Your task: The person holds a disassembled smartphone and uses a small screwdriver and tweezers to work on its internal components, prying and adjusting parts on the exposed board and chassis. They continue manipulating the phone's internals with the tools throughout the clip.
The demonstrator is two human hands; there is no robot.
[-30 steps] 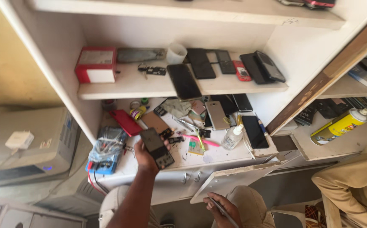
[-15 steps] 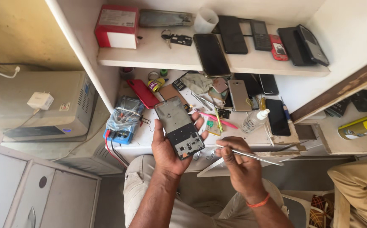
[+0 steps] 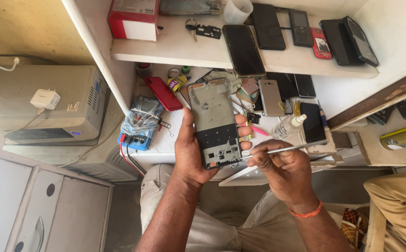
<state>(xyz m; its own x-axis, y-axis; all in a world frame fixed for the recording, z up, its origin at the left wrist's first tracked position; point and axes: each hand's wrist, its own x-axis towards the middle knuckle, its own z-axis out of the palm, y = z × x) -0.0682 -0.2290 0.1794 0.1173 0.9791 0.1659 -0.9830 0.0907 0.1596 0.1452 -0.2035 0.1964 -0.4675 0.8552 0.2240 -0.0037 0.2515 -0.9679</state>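
Fingers: left hand (image 3: 191, 156) grips opened phone (image 3: 213, 123); right hand (image 3: 282, 170) pinches tweezers (image 3: 284, 149), apparently.

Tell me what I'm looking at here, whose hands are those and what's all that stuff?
The camera sits on a person's head and looks down, so you see that person's own two hands. The left hand holds an opened phone frame, with small parts showing at its lower end. The right hand holds a thin metal tool whose tip touches the frame's bottom edge. Behind them is a white workbench with phones, a red phone cover, a small spray bottle and a blue gadget with wires. The shelf above holds more phones, keys and a red box.
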